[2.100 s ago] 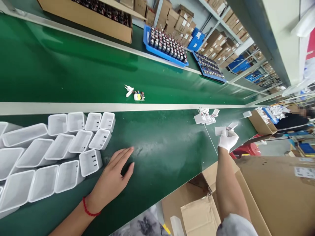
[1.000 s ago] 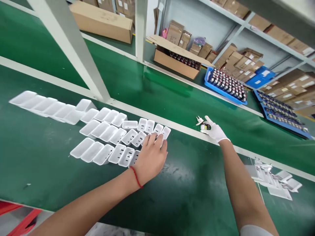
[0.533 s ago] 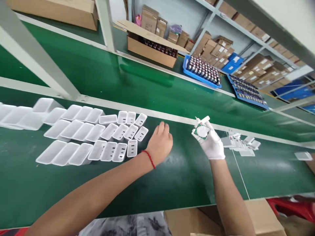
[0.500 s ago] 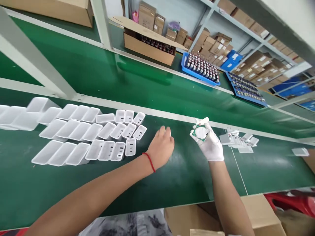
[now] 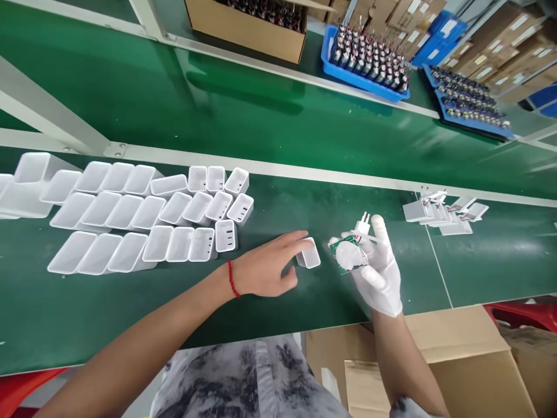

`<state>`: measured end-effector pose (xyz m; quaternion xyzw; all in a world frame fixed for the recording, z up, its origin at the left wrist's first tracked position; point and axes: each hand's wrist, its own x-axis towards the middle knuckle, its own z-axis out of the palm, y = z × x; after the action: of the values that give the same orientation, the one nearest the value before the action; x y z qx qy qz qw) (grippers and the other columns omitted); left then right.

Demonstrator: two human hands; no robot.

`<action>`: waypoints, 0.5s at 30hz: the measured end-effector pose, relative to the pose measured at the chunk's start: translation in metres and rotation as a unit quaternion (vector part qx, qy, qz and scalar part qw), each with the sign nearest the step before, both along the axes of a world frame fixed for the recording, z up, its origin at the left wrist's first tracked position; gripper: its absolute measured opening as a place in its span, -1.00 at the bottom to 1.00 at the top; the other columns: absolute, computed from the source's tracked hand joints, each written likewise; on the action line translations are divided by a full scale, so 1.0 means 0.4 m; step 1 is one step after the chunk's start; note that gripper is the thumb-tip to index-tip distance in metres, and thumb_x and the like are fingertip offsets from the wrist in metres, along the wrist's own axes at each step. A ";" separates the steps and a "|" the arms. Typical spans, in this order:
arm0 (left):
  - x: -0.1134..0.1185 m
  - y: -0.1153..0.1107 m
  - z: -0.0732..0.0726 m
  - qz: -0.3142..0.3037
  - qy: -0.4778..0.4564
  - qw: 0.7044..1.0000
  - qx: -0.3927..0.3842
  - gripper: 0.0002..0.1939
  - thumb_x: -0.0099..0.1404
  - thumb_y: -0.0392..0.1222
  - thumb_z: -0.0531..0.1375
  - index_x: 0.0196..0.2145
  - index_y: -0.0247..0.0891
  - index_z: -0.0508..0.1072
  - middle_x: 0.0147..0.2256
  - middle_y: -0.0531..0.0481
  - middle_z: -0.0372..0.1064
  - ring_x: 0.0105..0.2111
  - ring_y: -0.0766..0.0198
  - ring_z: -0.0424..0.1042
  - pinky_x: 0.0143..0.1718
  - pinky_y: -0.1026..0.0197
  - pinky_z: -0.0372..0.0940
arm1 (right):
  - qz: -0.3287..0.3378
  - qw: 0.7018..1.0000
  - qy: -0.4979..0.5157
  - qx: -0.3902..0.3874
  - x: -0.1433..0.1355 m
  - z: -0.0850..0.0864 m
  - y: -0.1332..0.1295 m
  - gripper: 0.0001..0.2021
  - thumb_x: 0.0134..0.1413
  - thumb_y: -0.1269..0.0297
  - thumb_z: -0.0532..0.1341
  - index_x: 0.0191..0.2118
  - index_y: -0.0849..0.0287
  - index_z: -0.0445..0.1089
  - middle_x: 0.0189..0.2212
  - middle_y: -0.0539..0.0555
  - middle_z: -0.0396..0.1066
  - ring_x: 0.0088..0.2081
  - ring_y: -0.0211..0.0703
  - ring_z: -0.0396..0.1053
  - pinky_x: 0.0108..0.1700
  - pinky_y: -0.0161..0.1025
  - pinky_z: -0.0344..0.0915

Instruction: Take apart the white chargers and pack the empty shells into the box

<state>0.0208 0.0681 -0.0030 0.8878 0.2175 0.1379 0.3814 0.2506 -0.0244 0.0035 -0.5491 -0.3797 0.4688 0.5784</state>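
Observation:
My bare left hand (image 5: 272, 262), a red bracelet at its wrist, is stretched over the bench with thumb and fingers apart. Its fingertips lie at the top edge of a small white plastic case (image 5: 310, 255), which stands open end up on the bench. To the right, my white-gloved right hand (image 5: 378, 270) holds a green circuit board (image 5: 347, 253) with a round white disc on it. A white piece with two prongs (image 5: 362, 225) sits in the same hand, behind the board. Whether it is joined to the board is unclear.
Rows of white plastic cases (image 5: 119, 212) stand at the left. White parts (image 5: 448, 212) lie in a cluster at the right. A blue tray (image 5: 368, 81) of small components and a cardboard box (image 5: 248, 26) occupy the shelf behind. Cardboard boxes (image 5: 470, 348) sit below the bench edge.
My left hand has uncurled, and a white case now shows standing at its fingertips. My right hand has turned, bringing the pronged piece into clearer view. The camera view has tilted down.

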 end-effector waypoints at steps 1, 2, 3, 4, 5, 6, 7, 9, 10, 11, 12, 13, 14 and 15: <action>0.004 -0.018 -0.006 0.027 0.000 1.000 -0.013 -0.29 0.22 -0.22 0.27 0.27 -0.29 0.12 0.28 -0.29 0.14 0.27 -0.07 0.21 0.21 -0.03 0.28 | -0.001 1.000 -0.002 0.002 -0.005 0.001 -0.003 0.05 -0.21 -0.03 0.48 0.38 -0.26 -0.08 -0.05 0.08 0.49 0.00 0.19 0.48 0.09 0.31 0.35; 0.013 -0.035 -0.016 0.060 0.000 0.998 -0.018 -0.07 0.14 -0.07 0.37 0.32 -0.34 0.00 0.28 -0.37 0.12 0.28 -0.17 0.17 0.22 -0.13 0.25 | -0.001 1.000 -0.004 0.004 -0.009 0.002 -0.005 0.07 -0.21 0.00 0.49 0.38 -0.26 -0.10 -0.04 0.08 0.49 0.01 0.19 0.48 0.10 0.30 0.35; 0.024 -0.051 -0.027 0.097 0.001 0.995 -0.017 0.09 0.05 0.04 0.43 0.33 -0.37 -0.06 0.25 -0.43 0.14 0.26 -0.25 0.17 0.20 -0.22 0.24 | 0.002 1.000 -0.006 0.006 -0.014 0.004 -0.006 0.08 -0.21 0.03 0.49 0.39 -0.27 -0.12 -0.03 0.07 0.49 0.03 0.19 0.47 0.11 0.29 0.35; 0.037 -0.063 -0.039 0.137 -0.001 0.991 -0.011 0.13 0.00 0.08 0.46 0.31 -0.38 -0.05 0.20 -0.45 0.20 0.22 -0.29 0.22 0.17 -0.29 0.24 | 0.007 1.000 -0.009 0.006 -0.018 0.006 -0.005 0.10 -0.21 0.05 0.50 0.39 -0.28 -0.14 -0.02 0.06 0.49 0.04 0.18 0.46 0.11 0.28 0.35; 0.049 -0.070 -0.050 0.173 -0.004 0.985 -0.006 0.06 0.00 0.04 0.47 0.27 -0.37 0.01 0.15 -0.43 0.27 0.18 -0.29 0.27 0.14 -0.31 0.25 | 0.015 1.000 -0.014 0.005 -0.023 0.008 -0.004 0.12 -0.21 0.06 0.50 0.40 -0.29 -0.17 -0.01 0.06 0.48 0.06 0.18 0.46 0.11 0.27 0.36; 0.058 -0.073 -0.060 0.200 -0.010 0.980 -0.006 -0.05 0.04 -0.04 0.46 0.23 -0.35 0.07 0.09 -0.38 0.32 0.13 -0.25 0.31 0.11 -0.30 0.27 | 0.024 0.999 -0.021 0.003 -0.029 0.009 -0.003 0.14 -0.21 0.06 0.51 0.40 -0.31 -0.21 0.00 0.05 0.48 0.06 0.18 0.45 0.10 0.26 0.37; 0.063 -0.071 -0.068 0.213 -0.018 0.977 -0.010 -0.18 0.08 -0.14 0.44 0.17 -0.33 0.14 0.04 -0.33 0.36 0.10 -0.20 0.34 0.09 -0.26 0.29 | 0.032 0.999 -0.029 0.001 -0.036 0.009 -0.001 0.16 -0.22 0.06 0.51 0.40 -0.32 -0.24 0.01 0.05 0.48 0.07 0.18 0.45 0.08 0.25 0.39; 0.059 -0.058 -0.078 0.195 -0.035 0.980 -0.029 -0.37 0.12 -0.25 0.41 0.08 -0.28 0.23 -0.01 -0.24 0.38 0.07 -0.11 0.35 0.07 -0.17 0.33 | 0.046 0.998 -0.041 0.003 -0.051 0.002 0.002 0.17 -0.20 0.03 0.50 0.40 -0.35 -0.28 0.01 0.03 0.47 0.07 0.16 0.45 0.06 0.22 0.41; 0.051 -0.050 -0.080 0.176 -0.045 0.983 -0.039 -0.41 0.13 -0.26 0.40 0.05 -0.26 0.25 -0.02 -0.21 0.39 0.07 -0.08 0.34 0.07 -0.13 0.34 | 0.053 0.998 -0.044 0.008 -0.060 -0.003 0.003 0.17 -0.18 0.03 0.49 0.40 -0.35 -0.30 0.02 0.03 0.47 0.07 0.15 0.45 0.07 0.21 0.41; 0.041 -0.042 -0.082 0.160 -0.053 0.985 -0.046 -0.44 0.14 -0.25 0.39 0.03 -0.25 0.26 -0.02 -0.20 0.38 0.07 -0.05 0.34 0.08 -0.11 0.34 | 0.062 0.997 -0.044 0.013 -0.069 -0.011 0.004 0.15 -0.16 0.03 0.49 0.41 -0.35 -0.30 0.02 0.03 0.47 0.08 0.13 0.44 0.09 0.20 0.40; 0.031 -0.037 -0.083 0.149 -0.060 0.986 -0.050 -0.45 0.15 -0.24 0.39 0.03 -0.25 0.27 -0.01 -0.19 0.38 0.07 -0.04 0.34 0.08 -0.09 0.34 | 0.070 0.996 -0.042 0.018 -0.078 -0.019 0.006 0.14 -0.14 0.05 0.48 0.41 -0.34 -0.30 0.03 0.02 0.47 0.09 0.12 0.44 0.11 0.20 0.39; 0.022 -0.033 -0.086 0.145 -0.067 0.986 -0.051 -0.45 0.16 -0.23 0.39 0.04 -0.25 0.27 0.00 -0.19 0.38 0.07 -0.03 0.34 0.09 -0.09 0.33 | 0.079 0.996 -0.039 0.019 -0.087 -0.027 0.007 0.12 -0.12 0.07 0.48 0.41 -0.34 -0.28 0.04 0.02 0.47 0.11 0.11 0.42 0.14 0.19 0.37; 0.016 -0.031 -0.088 0.146 -0.073 0.985 -0.051 -0.44 0.17 -0.22 0.39 0.06 -0.26 0.27 0.01 -0.20 0.38 0.07 -0.03 0.34 0.10 -0.09 0.33 | 0.085 0.996 -0.037 0.017 -0.095 -0.036 0.008 0.10 -0.10 0.09 0.48 0.41 -0.33 -0.26 0.06 0.02 0.46 0.14 0.10 0.40 0.17 0.19 0.35; 0.012 -0.031 -0.092 0.148 -0.079 0.985 -0.048 -0.43 0.17 -0.21 0.39 0.07 -0.27 0.26 0.01 -0.20 0.38 0.06 -0.03 0.34 0.10 -0.09 0.32 | 0.087 0.995 -0.037 0.010 -0.101 -0.044 0.010 0.08 -0.09 0.12 0.47 0.41 -0.32 -0.24 0.10 0.02 0.44 0.17 0.09 0.37 0.19 0.19 0.32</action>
<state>0.0256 0.0557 -0.0397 0.8127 0.3222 0.2518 0.4150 0.2101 -0.0204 -0.0141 -0.5250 -0.4522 0.4926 0.5265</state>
